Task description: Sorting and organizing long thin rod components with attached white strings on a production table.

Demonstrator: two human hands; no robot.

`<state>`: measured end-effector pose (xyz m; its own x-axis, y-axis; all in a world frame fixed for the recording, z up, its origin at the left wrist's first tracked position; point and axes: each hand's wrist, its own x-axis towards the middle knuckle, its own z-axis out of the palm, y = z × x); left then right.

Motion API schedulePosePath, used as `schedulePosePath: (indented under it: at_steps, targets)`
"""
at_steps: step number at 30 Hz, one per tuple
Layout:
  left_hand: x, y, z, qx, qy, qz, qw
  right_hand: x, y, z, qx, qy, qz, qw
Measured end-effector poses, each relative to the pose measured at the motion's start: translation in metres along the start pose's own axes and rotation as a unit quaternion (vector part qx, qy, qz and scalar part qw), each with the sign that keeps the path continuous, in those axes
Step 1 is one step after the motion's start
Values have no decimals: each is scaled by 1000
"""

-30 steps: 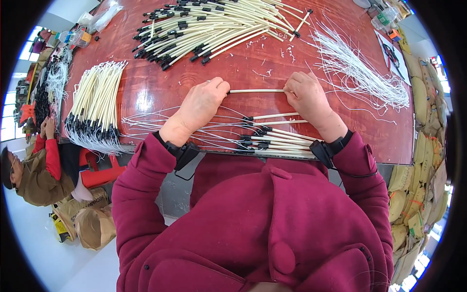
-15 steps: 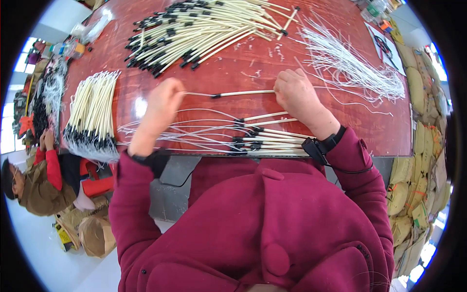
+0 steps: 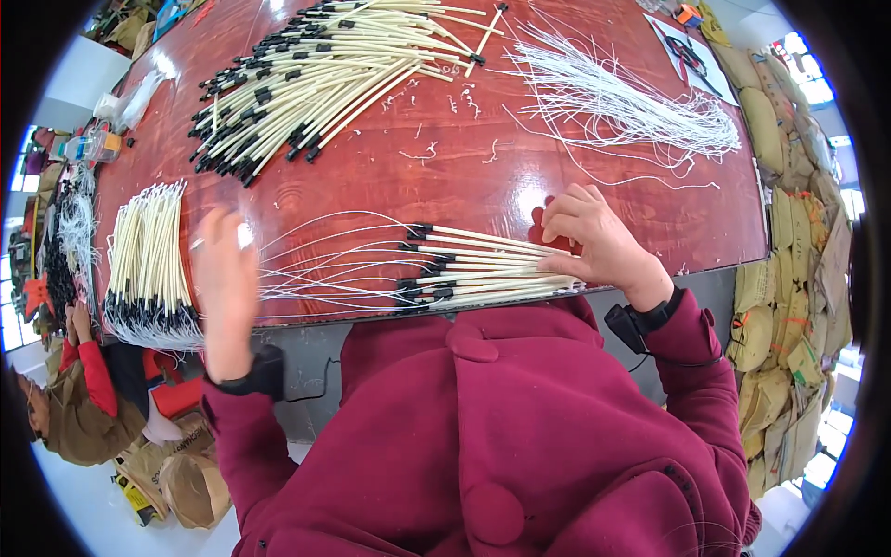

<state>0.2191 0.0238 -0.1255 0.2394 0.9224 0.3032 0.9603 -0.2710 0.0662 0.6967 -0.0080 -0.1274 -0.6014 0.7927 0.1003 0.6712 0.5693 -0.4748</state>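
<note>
A row of cream tubes (image 3: 501,265) with black end pieces lies along the table's near edge. Thin white cords (image 3: 320,255) trail leftward from their black ends. My right hand (image 3: 594,239) is over the tubes' right ends, fingers and thumb apart, the thumb close to or touching the topmost tube. Nothing shows in its grip. Smeared by motion, my left hand (image 3: 225,288) is above the table at the cords' left ends; its fingers cannot be read. Just left of it stands a neat bundle of corded tubes (image 3: 148,237).
A large pile of black-capped tubes (image 3: 325,88) covers the far left of the red table (image 3: 371,190). White cords (image 3: 640,111) lie in a bunch at far right, near scissors (image 3: 685,60). Another person (image 3: 74,408) sits at left. Filled sacks (image 3: 794,269) are stacked at right.
The corded tube stretched between my hands is down with the near row. My right hand has opened and lowered; my left has moved left and down. The view has shifted.
</note>
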Motion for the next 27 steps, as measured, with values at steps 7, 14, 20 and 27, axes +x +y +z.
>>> schedulePosePath:
  at_steps: [7, 14, 20, 27]
  targets:
    - [46, 158, 38, -282, -186, 238, 911, -5, 25, -5, -54, 104, 115, 986]
    - [49, 169, 34, -280, -308, 295, 860, -22, 49, 8, -112, 147, 210, 960]
    - [45, 189, 22, -190, -362, 284, 867, -22, 57, 9, -118, 131, 173, 969]
    - [84, 195, 23, -172, -276, 395, 860, -29, 37, 3, -49, 60, 98, 992]
